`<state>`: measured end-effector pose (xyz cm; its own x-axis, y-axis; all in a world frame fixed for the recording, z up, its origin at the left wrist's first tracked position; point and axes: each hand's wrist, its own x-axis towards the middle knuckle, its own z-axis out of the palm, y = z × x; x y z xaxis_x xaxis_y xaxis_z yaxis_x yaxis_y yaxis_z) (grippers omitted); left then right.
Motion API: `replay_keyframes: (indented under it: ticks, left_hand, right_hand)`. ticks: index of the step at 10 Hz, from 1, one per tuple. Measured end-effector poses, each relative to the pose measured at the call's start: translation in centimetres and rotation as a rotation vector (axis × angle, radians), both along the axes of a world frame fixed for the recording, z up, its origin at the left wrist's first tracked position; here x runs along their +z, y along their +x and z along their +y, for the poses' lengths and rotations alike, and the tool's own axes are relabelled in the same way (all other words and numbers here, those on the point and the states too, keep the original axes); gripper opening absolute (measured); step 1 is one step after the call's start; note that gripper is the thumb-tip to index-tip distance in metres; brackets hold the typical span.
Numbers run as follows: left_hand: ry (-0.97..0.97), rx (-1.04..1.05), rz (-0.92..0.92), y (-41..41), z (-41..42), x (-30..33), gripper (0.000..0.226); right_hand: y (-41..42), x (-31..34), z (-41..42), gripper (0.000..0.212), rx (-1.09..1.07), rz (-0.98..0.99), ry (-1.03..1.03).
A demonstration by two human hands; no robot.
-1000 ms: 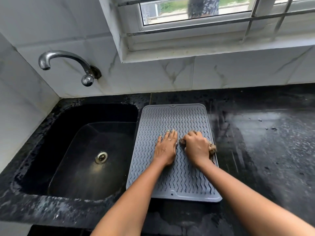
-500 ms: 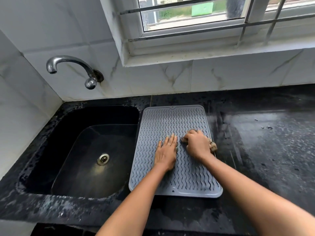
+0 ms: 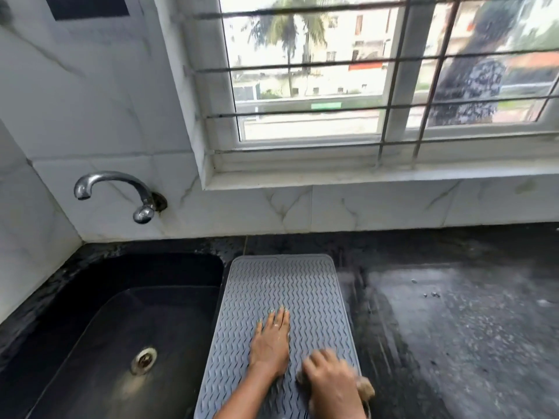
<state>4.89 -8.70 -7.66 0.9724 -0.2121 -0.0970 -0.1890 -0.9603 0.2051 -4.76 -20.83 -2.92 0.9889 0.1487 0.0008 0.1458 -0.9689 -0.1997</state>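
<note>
A grey ribbed drying mat [image 3: 284, 285] lies flat on the black countertop [image 3: 453, 328], just right of the sink. My left hand [image 3: 270, 343] presses flat on the mat's middle with straight fingers. My right hand [image 3: 329, 379] is curled around a brown cloth or sponge [image 3: 366, 390] near the mat's right edge; it is blurred, and most of the brown thing is hidden under the hand.
A black sink [image 3: 127, 328] with a metal drain [image 3: 144, 359] lies left of the mat. A chrome tap [image 3: 121, 192] sticks out of the white marble wall. Behind is a barred window [image 3: 363, 86]. The countertop to the right looks wet, with a few small specks [image 3: 429, 294].
My right hand has slid with the brown thing toward me along the mat's right side. My left hand stays flat on the mat. The view has tilted up toward the window.
</note>
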Motion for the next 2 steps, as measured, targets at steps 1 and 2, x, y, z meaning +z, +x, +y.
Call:
replay_keyframes:
  ticks: [1,2]
  left_hand:
    - [-0.043,-0.009,0.028,0.4,0.0,-0.2,0.064]
    - [0.02,-0.011,0.193,1.5,-0.2,-0.1,0.06]
  right_hand:
    - [-0.4,2.4,-1.1,0.021,0.09,0.103,0.175]
    - [2.0,8.9,-3.6,0.029,0.045,0.034,0.465]
